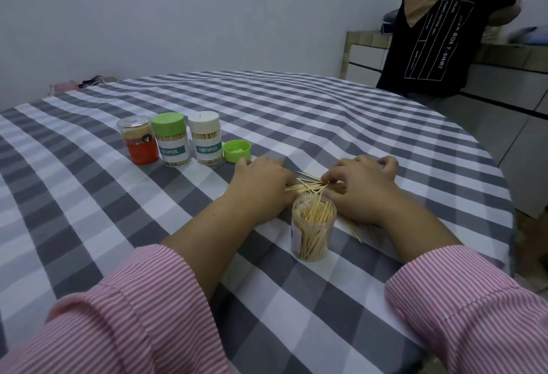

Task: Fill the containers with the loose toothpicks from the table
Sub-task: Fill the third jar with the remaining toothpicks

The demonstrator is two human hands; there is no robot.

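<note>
Loose toothpicks (308, 187) lie in a fanned heap on the checked tablecloth (296, 112), directly between a person's two hands and spilling back under the right wrist. Light, stiff and thin, with sharp tips, they look likely to roll and scatter if nudged; they would probably handle best raked into a parallel bundle and taken across the middle rather than one at a time.

The right hand (360, 188) rests on the heap with fingers curled, its fingertips (326, 178) pinching or raking at a cluster of sticks. The left hand (262, 185) lies palm down at the pile's other edge, fingers bent toward the sticks; whether it holds any cannot be told, since its fingertips are hidden.

Just in front of the right wrist, nearer the camera, stands an open clear container (313, 226), already well filled with upright toothpicks. Beyond the left hand, a green lid (237, 150) lies upturned. Farther out to that side stand three capped containers in a row: white-topped (205, 137), green-topped (171, 138) and a clear one with an orange-red band (138, 139). A second person in a black T-shirt (439, 32) stands past the table's far edge.
</note>
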